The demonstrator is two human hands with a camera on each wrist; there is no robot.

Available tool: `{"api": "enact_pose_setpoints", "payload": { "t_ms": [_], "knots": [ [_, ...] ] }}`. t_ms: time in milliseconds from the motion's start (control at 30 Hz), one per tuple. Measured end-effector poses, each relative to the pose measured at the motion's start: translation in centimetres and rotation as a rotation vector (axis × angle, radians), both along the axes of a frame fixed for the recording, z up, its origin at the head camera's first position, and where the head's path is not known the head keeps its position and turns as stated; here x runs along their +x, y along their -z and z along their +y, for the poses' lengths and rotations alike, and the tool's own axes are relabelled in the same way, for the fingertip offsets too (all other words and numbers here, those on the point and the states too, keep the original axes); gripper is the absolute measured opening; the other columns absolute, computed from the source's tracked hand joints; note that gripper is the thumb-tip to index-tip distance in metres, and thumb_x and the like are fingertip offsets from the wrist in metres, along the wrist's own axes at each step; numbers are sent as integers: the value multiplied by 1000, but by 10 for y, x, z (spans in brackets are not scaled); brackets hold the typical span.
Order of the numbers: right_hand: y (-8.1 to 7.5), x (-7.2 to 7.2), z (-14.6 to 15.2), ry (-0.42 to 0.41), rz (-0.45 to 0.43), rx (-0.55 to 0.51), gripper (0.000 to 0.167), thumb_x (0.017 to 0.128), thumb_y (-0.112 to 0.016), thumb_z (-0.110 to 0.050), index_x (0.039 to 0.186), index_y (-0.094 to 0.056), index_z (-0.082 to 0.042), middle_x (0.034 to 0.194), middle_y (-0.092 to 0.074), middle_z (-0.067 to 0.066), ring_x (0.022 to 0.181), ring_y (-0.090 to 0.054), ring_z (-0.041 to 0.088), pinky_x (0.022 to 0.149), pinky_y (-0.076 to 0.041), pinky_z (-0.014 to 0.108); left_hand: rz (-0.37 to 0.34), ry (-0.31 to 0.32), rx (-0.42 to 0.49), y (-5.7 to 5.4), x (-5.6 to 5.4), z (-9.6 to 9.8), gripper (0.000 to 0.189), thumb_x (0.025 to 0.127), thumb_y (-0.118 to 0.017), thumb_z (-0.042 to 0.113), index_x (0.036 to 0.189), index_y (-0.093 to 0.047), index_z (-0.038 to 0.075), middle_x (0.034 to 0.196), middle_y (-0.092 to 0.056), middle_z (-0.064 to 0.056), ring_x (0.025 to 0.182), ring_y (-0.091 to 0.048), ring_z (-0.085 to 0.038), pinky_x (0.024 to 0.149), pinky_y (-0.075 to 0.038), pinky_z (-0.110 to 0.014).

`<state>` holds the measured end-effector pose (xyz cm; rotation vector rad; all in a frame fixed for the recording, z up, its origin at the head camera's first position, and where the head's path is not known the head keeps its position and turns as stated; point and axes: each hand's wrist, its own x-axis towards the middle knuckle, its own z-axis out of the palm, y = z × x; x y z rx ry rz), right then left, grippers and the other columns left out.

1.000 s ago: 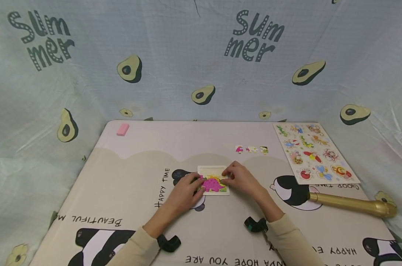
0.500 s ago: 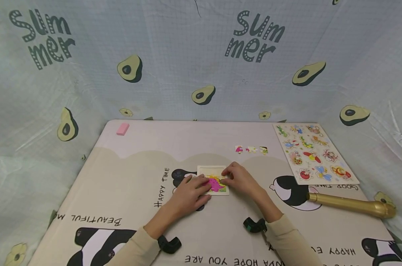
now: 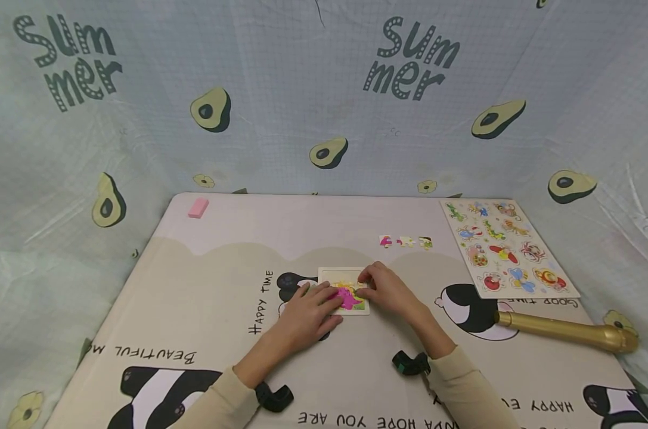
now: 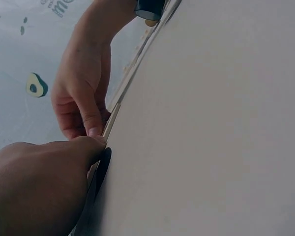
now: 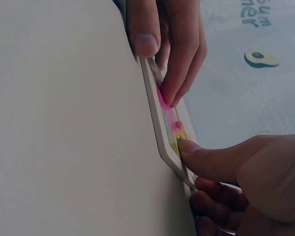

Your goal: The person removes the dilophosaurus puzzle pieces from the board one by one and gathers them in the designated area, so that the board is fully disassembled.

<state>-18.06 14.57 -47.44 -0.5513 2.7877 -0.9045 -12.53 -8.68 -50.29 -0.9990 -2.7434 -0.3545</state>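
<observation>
A small jigsaw puzzle in a cream frame tray [image 3: 343, 270] lies flat mid-table; its lower part is filled with a pink dinosaur picture [image 3: 348, 298]. My left hand [image 3: 306, 313] lies over its left side, fingers extended onto the pink pieces. In the right wrist view the left thumb [image 5: 145, 43] touches the tray's near edge. At the right edge, my right hand [image 3: 390, 290] grips the tray's rim, its thumb [image 5: 191, 150] on the corner pieces and its other fingers curled outside. Three loose puzzle pieces [image 3: 406, 241] lie beyond the tray.
A board of cartoon animal pictures [image 3: 508, 247] lies at the back right. In front of it is a gold-coloured rod [image 3: 567, 330]. A pink block [image 3: 198, 208] sits in the far left corner. Printed cloth walls [image 3: 270, 71] stand behind the table.
The left hand has moved right and spread its fingers over the pink pieces, covering the puzzle's left side. My right hand has stayed at the right edge.
</observation>
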Motion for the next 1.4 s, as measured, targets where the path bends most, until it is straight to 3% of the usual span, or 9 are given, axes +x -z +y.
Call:
{"api": "enact_pose_setpoints", "payload": {
  "t_ms": [333, 700, 933, 1400],
  "knots": [
    [1, -4, 5, -27, -19, -75, 13, 92, -72, -14, 99, -63, -9, 86, -62, 0, 79, -54, 12, 71, -47, 24, 2, -12, -28, -2, 2, 2, 46, 100, -53, 48, 137, -63, 21, 142, -60, -1, 140, -49, -23, 114, -39, -55],
    [2, -5, 7, -23, -50, -85, 11, 95, -67, -14, 105, -69, -8, 92, -68, 2, 83, -58, 12, 78, -51, 29, -35, -13, -84, 0, 7, 10, 50, 100, -44, 60, 144, -53, 39, 145, -51, -6, 144, -41, -31, 114, -32, -64],
    [3, -5, 6, 14, -60, -118, 11, 95, -66, -15, 102, -71, -8, 96, -70, 4, 87, -60, 13, 83, -52, 34, -48, -21, -105, 0, 8, 11, 52, 99, -43, 62, 146, -50, 40, 147, -49, -7, 145, -39, -31, 115, -31, -64],
    [0, -7, 7, 47, -102, -145, 7, 93, -69, -14, 96, -72, -9, 89, -68, 3, 82, -56, 14, 76, -47, 29, -48, -27, -123, -1, 10, 13, 58, 97, -43, 66, 147, -49, 38, 147, -48, -9, 146, -38, -33, 114, -30, -66]
  ]
}}
